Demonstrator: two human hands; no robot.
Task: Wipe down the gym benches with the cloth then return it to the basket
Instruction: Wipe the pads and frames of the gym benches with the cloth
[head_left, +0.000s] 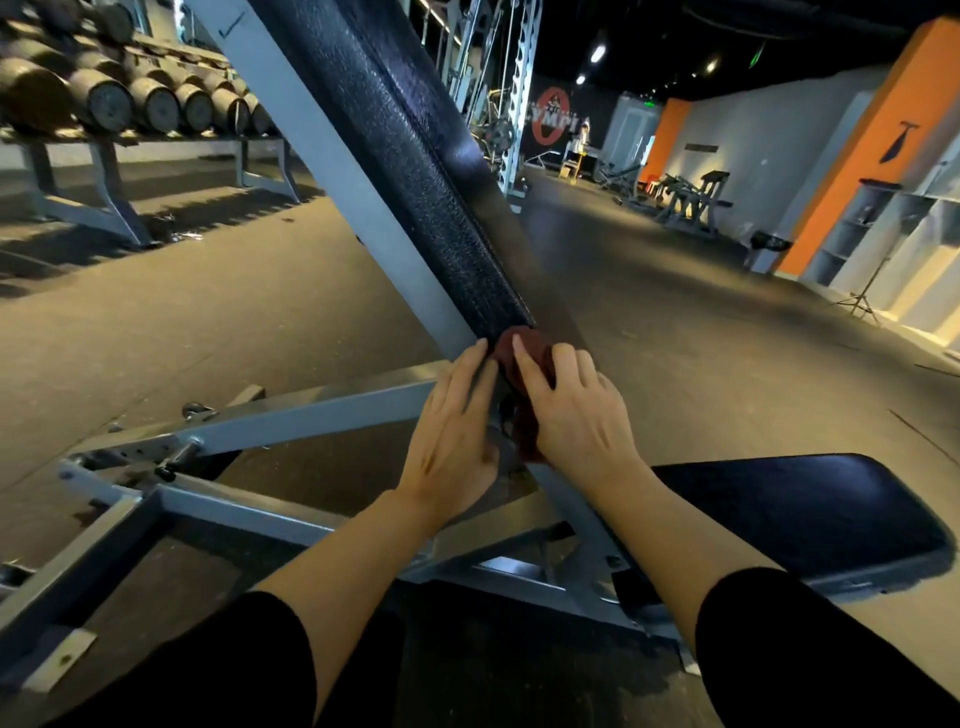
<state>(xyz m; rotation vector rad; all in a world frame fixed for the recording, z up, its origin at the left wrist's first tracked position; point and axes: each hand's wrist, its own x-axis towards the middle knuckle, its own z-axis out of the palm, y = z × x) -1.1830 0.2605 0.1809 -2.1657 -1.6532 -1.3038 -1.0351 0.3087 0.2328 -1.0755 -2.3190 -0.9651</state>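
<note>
A big gym has a dark floor (649, 322), and a rack of round weights (130, 98) stands at the far left. A bench (810, 514) has a black back pad (415, 171) that leans up. At the bottom end of that pad, the right hand (582, 410) holds a dark red cloth (524, 364), with fingers curled round it. The left hand (457, 431) rests flat, fingers straight, just beside the cloth on the grey frame (311, 410).

The right hand (576, 410) presses a dark red cloth (524, 364) against the lower end of the inclined black padded backrest (415, 171). The left hand (452, 436) lies flat beside it, seemingly touching the grey steel frame (311, 410). The black seat pad (800, 509) sits to the right.
</note>
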